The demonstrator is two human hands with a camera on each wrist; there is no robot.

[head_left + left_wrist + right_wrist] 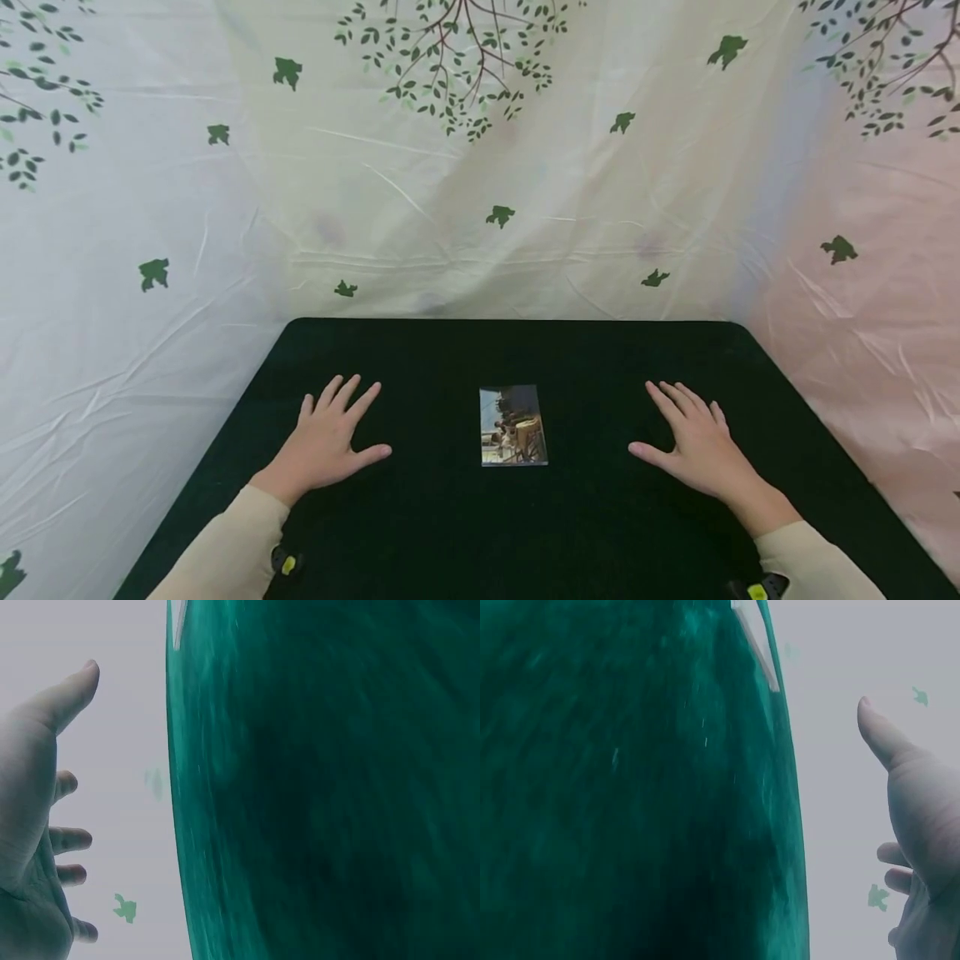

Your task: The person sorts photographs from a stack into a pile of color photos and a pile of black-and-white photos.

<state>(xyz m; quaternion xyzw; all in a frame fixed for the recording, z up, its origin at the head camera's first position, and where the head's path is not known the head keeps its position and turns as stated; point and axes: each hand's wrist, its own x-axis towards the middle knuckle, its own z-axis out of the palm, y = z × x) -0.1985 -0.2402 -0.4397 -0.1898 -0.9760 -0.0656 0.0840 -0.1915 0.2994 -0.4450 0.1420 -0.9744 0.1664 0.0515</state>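
A small rectangular picture card [513, 427] lies face up on the dark green tabletop [450, 533], its printed scene showing blue sky, dark trees and brown shapes. To the left of it, my left hand [326, 437] is held with fingers spread and thumb pointing toward the card. On the other side my right hand [693, 442] mirrors it, fingers extended and thumb out. Neither hand touches the card. In both wrist views the palms, left hand [34, 817] and right hand [926, 825], hold nothing. A pale edge of the card [757, 645] shows at the top of the right wrist view.
A pale curtain [420, 200] printed with leafy branches and green birds hangs behind the table and along both sides. The table's far edge [517, 320] runs in front of it. Cream sleeves with dark wrist straps [287, 560] cover my forearms.
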